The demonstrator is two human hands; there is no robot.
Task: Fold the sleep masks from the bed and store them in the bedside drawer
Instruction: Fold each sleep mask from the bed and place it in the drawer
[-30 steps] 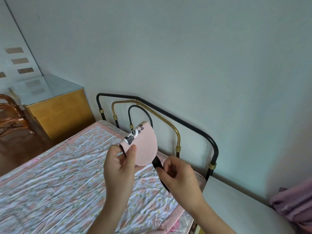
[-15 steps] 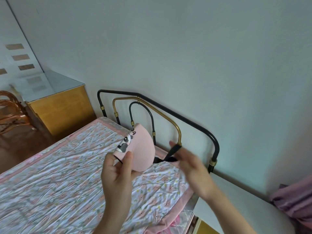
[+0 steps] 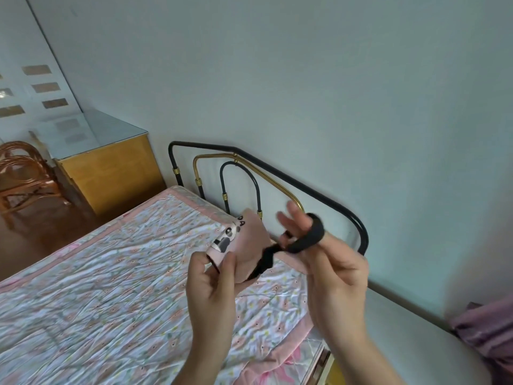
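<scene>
A pink sleep mask (image 3: 249, 245) with a panda print is folded in half and held up over the bed. My left hand (image 3: 212, 290) pinches its lower left corner between thumb and fingers. Its black elastic strap (image 3: 308, 240) runs right from the mask and loops over the fingers of my right hand (image 3: 333, 273), which is raised with fingers spread inside the loop. The bedside drawer is not visible; only the white top of the bedside table (image 3: 402, 337) shows at lower right.
The bed (image 3: 97, 287) with a floral pink quilt fills the lower left. A black and brass metal headboard (image 3: 277, 173) stands against the wall. A yellow wooden cabinet (image 3: 111, 173) and rattan chair (image 3: 22, 176) are at far left. Purple fabric (image 3: 485, 329) lies at the right edge.
My right hand has lifted and hooked the black strap over its fingers, stretching it to the right. The left hand keeps hold of the folded mask.
</scene>
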